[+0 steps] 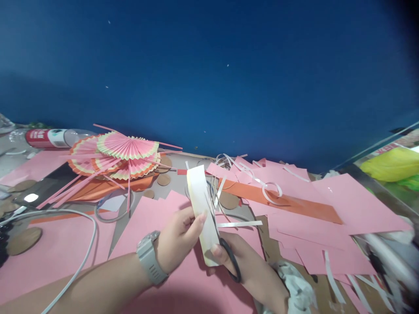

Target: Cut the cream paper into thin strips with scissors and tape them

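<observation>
My left hand (178, 237), with a grey watch (151, 258) on its wrist, pinches a white paper strip (200, 196) that has a yellowish edge. The strip stands tilted in front of me. My right hand (244, 264) grips scissors by their black handle (233, 261). Their blades run up along the strip's right side; how far they are open is hard to make out. Pink paper sheets (157, 218) lie beneath both hands.
Pleated pink paper fans (129, 148) lie at the back left beside a plastic bottle (49, 138). An orange strip (278, 198), paper curls and pink sheets (356, 200) cover the right. A white cable (93, 240) loops at the left. A blue wall (209, 78) rises behind.
</observation>
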`<state>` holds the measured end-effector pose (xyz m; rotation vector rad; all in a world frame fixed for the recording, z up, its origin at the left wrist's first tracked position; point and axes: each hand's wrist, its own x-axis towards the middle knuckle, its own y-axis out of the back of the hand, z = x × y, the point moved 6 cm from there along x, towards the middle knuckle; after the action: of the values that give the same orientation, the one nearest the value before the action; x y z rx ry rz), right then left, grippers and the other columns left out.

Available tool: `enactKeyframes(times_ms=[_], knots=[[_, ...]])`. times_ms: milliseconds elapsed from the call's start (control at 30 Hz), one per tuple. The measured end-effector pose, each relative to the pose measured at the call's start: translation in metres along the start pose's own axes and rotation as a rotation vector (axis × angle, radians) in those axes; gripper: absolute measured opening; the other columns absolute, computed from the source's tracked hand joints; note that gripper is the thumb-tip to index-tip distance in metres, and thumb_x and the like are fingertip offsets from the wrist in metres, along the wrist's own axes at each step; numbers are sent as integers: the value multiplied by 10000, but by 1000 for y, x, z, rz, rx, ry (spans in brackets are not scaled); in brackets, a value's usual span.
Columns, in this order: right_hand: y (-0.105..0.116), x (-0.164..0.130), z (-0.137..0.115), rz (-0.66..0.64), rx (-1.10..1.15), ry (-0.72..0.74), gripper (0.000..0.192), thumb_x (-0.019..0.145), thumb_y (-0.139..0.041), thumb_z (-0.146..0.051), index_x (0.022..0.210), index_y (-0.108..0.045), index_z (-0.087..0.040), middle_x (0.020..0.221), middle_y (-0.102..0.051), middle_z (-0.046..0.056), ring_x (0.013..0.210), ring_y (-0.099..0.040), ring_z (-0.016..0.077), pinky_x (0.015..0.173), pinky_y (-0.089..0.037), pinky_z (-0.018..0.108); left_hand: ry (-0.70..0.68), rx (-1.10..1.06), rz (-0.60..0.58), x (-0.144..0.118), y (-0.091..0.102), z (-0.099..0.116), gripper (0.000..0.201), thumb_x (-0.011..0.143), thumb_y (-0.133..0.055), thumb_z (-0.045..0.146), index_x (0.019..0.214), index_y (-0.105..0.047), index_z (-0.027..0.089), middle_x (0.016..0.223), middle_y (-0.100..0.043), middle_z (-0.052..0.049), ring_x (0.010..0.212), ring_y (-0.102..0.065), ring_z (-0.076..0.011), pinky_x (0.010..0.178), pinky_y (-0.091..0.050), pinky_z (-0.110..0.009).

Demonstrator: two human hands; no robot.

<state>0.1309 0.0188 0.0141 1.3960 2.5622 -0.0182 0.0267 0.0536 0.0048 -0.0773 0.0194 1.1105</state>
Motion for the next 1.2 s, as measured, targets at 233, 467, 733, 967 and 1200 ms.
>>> enactKeyframes(times_ms=[233, 467, 733, 967, 1200], knots=[[0, 1, 4, 10, -36, 11, 482, 897, -341, -564, 724, -520, -151, 667, -551, 15, 624, -545, 139, 620, -432, 254, 1, 18, -13, 1, -1, 0, 348, 922, -371, 419, 775, -520, 140, 599, -632, -31, 448, -613, -146, 418, -465, -221], [1, 0, 5, 24, -69, -18, 477, 895, -348, -569, 722, -510, -155, 661, -563, 19, 612, -552, 143, 609, -436, 261, 8, 4, -29, 1, -3, 0, 354, 926, -361, 426, 767, -508, 146, 596, -625, -28, 451, -613, -139, 415, -464, -212], [1, 0, 8, 25, -59, -37, 469, 901, -340, -560, 735, -510, -156, 670, -560, 18, 617, -548, 142, 626, -436, 260, 24, 7, -47, 1, -3, -2, 342, 931, -344, 414, 801, -515, 147, 622, -630, -31, 463, -605, -138, 430, -448, -211], [2, 0, 1, 28, -66, -30, 417, 902, -396, -511, 703, -510, -162, 674, -562, 7, 647, -545, 145, 644, -417, 244, -60, 112, 11, 2, 0, 5, 333, 921, -384, 376, 768, -567, 144, 674, -624, -32, 615, -582, -146, 584, -464, -232], [6, -2, 1, 78, -64, -83, 282, 866, -494, -476, 739, -522, -226, 712, -570, 2, 678, -543, 182, 656, -437, 282, -130, 129, 2, 2, -1, 12, 337, 921, -386, 342, 771, -605, 134, 748, -626, -41, 697, -565, -160, 667, -460, -248]])
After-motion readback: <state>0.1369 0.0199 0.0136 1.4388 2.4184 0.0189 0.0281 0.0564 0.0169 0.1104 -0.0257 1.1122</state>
